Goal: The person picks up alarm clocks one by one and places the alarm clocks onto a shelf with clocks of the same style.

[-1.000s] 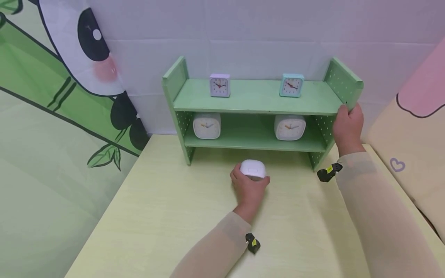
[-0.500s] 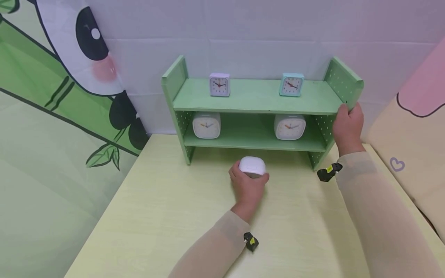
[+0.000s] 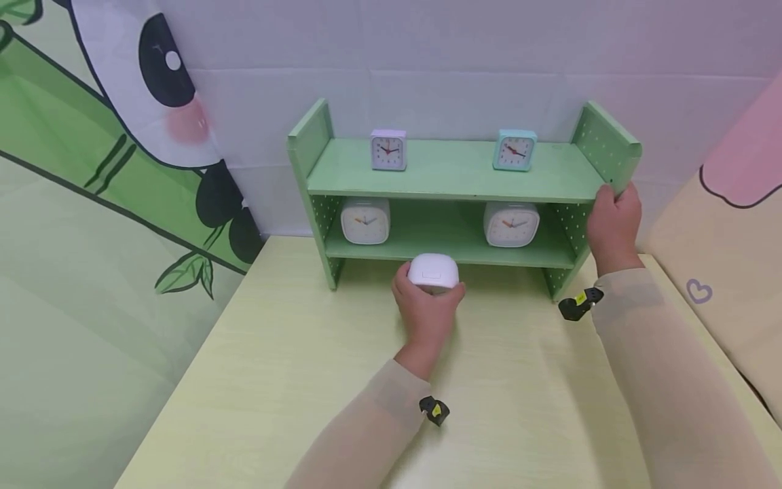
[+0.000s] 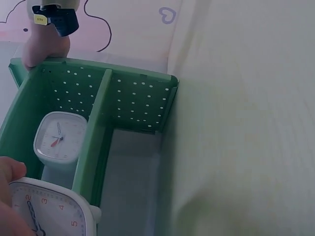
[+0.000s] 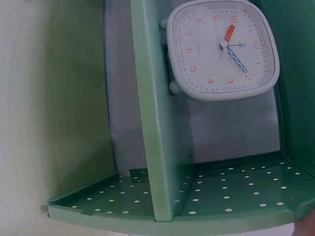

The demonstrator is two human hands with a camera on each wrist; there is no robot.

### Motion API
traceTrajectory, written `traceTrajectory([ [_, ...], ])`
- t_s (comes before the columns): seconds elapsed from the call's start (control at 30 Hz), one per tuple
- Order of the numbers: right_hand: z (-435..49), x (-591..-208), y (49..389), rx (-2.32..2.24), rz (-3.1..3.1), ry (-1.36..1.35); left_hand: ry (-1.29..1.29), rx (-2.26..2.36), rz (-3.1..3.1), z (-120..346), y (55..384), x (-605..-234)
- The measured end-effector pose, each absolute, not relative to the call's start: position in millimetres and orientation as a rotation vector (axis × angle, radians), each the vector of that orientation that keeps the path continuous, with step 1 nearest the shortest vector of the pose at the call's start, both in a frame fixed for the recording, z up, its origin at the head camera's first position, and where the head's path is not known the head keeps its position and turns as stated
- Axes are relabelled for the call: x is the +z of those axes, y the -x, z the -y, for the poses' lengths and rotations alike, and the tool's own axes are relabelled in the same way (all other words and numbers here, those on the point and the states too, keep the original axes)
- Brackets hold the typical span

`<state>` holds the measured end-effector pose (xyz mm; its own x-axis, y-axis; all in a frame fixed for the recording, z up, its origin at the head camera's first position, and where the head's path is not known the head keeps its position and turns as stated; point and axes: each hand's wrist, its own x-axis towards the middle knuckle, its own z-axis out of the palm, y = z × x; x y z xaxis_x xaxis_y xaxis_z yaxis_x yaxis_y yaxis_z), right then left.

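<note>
My left hand [image 3: 425,314] grips a white alarm clock [image 3: 433,269] from behind, in front of the lower board's edge. In the left wrist view the face of this alarm clock [image 4: 51,209] shows partly, cut off by the frame. With my right hand [image 3: 613,225] I hold the right side panel of a green two-tier shelf [image 3: 449,183], at the upper board's height. On the lower board stand two white alarm clocks, one at the left [image 3: 365,221] and one at the right [image 3: 511,225]. The right wrist view shows a white alarm clock [image 5: 221,49] close up.
A small purple clock [image 3: 388,150] and a small turquoise clock [image 3: 515,150] stand on the upper board. The shelf rests on a pale wooden table [image 3: 275,367]. Behind it hangs a printed cloth [image 3: 452,81], with a large cartoon figure at the left.
My left hand has moved forward and slightly left with the white alarm clock, up toward the lower board's edge. The right hand keeps its place on the side panel.
</note>
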<state>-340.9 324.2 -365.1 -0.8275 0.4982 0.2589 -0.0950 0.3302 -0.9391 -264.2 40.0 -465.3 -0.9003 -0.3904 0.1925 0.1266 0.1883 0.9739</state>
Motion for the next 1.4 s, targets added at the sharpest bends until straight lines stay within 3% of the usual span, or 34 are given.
traceTrajectory([
  [0.83,-324,-366,341,1.539,2.074,0.307,-0.093,-1.671,2.103,-35,296,-396],
  [1.4,-325,-367,341,1.557,2.075,0.316,-0.211,-1.56,2.217,-47,332,-397],
])
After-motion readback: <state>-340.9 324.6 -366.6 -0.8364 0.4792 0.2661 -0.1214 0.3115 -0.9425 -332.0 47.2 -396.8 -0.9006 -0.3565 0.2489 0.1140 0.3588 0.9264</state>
